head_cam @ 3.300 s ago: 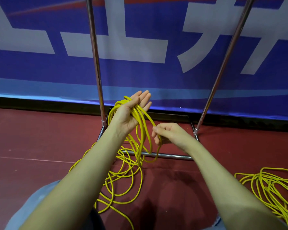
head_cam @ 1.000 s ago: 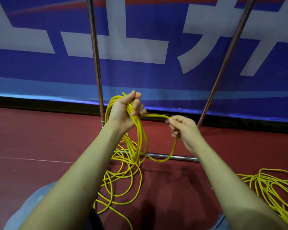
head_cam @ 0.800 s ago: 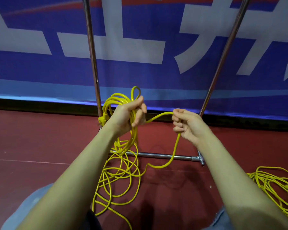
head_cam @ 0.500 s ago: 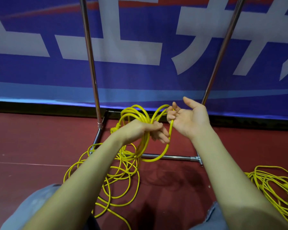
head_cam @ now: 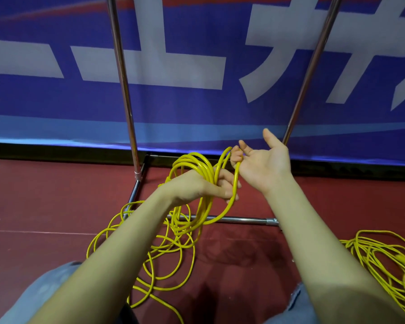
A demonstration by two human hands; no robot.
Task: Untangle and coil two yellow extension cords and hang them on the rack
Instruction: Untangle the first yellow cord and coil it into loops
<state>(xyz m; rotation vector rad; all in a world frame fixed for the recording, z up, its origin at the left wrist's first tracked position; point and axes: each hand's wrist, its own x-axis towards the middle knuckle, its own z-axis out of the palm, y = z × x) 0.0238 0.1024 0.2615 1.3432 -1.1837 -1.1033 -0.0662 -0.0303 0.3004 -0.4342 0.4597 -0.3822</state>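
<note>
since half a second ago little has shifted: the left hand (head_cam: 197,188) still curls its grip around the gathered loops of the yellow cord (head_cam: 192,164), and the right hand (head_cam: 262,164), palm up with thumb spread, keeps a strand hooked under its curled fingers (head_cam: 236,155). loose turns of that cord trail down onto the red floor (head_cam: 33,206) in front of the rack (head_cam: 124,90). the second yellow cord (head_cam: 384,258) lies in a heap on the floor at the right, well apart.
</note>
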